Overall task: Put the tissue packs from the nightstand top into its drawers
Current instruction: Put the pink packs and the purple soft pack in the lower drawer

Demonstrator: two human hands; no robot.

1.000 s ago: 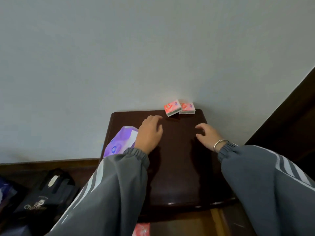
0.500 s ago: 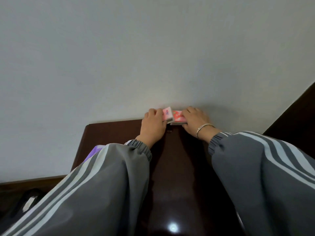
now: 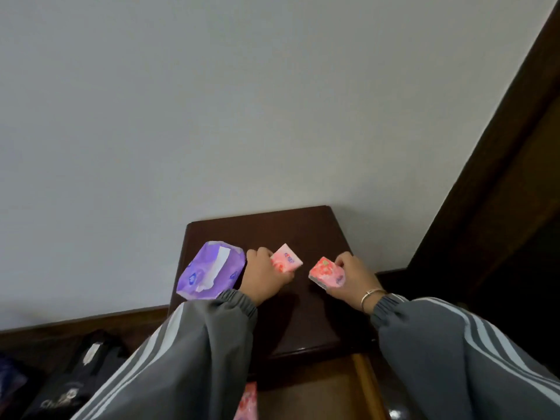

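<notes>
My left hand [image 3: 263, 278] grips a small pink tissue pack [image 3: 286, 262] above the middle of the dark wooden nightstand top [image 3: 272, 231]. My right hand [image 3: 353, 280] grips a second small pink-red tissue pack [image 3: 325, 272] a little to the right. A larger purple tissue pack [image 3: 209, 269] lies on the left part of the top, beside my left wrist. Below the front edge an open drawer [image 3: 362, 377] shows, with another pink pack [image 3: 247, 401] lying in it, partly hidden by my left sleeve.
A grey wall stands behind the nightstand. Dark wooden furniture [image 3: 500, 207] rises close on the right. A black bag [image 3: 75, 386] sits on the floor at the lower left. My grey striped sleeves cover much of the lower view.
Both hands took hold of the two small pink packs at the back edge by the wall and have drawn them back toward me, over the middle of the top.
</notes>
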